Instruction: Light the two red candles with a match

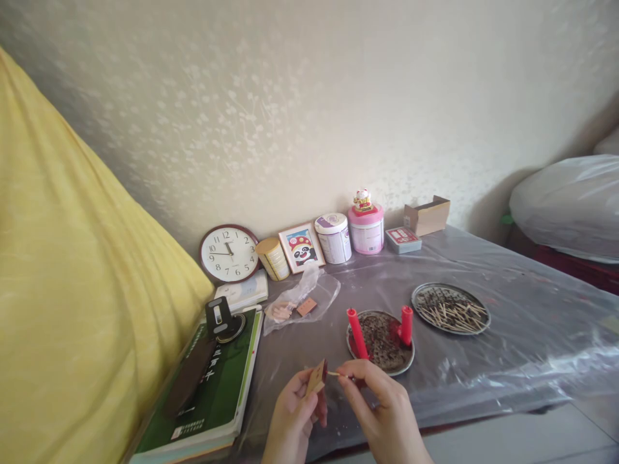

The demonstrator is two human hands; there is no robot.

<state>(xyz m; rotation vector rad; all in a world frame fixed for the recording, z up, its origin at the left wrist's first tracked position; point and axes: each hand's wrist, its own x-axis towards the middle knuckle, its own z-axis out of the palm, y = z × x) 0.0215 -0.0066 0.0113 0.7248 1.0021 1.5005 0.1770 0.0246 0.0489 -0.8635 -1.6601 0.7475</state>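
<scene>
A small brown matchbox (316,379) is gripped in my left hand (296,412), its dark striking side turned toward the right. Between thumb and forefinger my right hand (382,403) pinches a wooden match (334,374), whose far end meets or nearly meets that side. I see no flame. Just beyond my hands lies a round metal tray (384,341) with dark residue. Two red candles, a left one (358,334) that leans and a right one (406,325), stand on it, and neither shows a flame.
To the right, another tray (449,309) holds many used matches. A plastic bag (329,290) with matchboxes lies behind. Green books (227,380) with a black object on top are at left. A clock (229,254), tins and a picture frame (302,248) line the wall.
</scene>
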